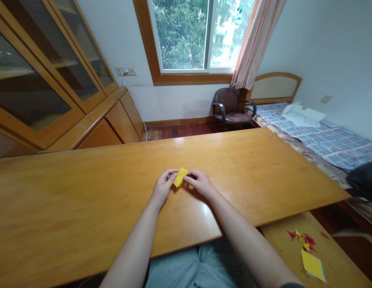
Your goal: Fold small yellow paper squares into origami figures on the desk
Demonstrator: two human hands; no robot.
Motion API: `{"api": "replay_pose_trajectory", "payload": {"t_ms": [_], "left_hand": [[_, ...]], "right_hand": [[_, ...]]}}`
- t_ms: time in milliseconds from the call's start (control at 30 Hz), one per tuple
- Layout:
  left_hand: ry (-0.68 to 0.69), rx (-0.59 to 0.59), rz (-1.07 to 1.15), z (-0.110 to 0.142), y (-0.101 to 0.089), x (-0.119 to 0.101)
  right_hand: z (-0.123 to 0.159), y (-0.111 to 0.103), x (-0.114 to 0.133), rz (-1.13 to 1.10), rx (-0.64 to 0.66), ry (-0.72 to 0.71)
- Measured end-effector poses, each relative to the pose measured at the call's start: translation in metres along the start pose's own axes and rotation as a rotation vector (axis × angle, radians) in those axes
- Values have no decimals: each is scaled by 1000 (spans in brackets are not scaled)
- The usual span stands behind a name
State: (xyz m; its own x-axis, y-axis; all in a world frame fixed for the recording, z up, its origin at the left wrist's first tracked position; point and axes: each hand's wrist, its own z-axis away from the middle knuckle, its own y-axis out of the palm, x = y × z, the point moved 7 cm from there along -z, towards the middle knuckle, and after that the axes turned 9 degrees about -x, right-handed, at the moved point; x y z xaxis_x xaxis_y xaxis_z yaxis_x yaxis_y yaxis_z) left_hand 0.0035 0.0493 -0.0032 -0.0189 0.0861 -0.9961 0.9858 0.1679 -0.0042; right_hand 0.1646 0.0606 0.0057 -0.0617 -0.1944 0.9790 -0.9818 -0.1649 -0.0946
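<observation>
A small folded piece of yellow paper [180,177] is held just above the wooden table, between both hands. My left hand [164,186] pinches its left edge, thumb on the near face. On the other side, my right hand [200,182] grips the right edge between thumb and fingers. The paper looks folded into a narrow shape with several layers, tilted with its top leaning right. Some fingertips are hidden behind it.
The wooden table [84,200] spans the view. At lower right, a lower surface [281,228] bears small red and yellow folded paper pieces [308,240] and a stack of yellow paper [313,266]. Beyond stand a brown armchair [227,106], a bed [332,140] and a cabinet [92,128].
</observation>
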Motion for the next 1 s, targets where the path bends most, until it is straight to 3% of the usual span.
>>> {"api": "replay_pose_trajectory", "payload": {"t_ms": [200,300,433,567,700,1000], "left_hand": [[38,15,-59,0,3,-1],[126,-2,-137,2,3,-9],[282,69,-298,10,11,-24],[344,105,-400,15,17,-30],[300,87,-352,14,17,-28],[3,-87,-22,-1,-1,3]], "right_hand": [[-1,-1,-3,11,-15,31],[-1,-2,-4,0,-31,56],[-2,-3,-3,4,-67,73],[-1,-4,-3,6,-67,69],[-1,-4,-4,31,-59,43],[3,0,8,243,2,-76]]}}
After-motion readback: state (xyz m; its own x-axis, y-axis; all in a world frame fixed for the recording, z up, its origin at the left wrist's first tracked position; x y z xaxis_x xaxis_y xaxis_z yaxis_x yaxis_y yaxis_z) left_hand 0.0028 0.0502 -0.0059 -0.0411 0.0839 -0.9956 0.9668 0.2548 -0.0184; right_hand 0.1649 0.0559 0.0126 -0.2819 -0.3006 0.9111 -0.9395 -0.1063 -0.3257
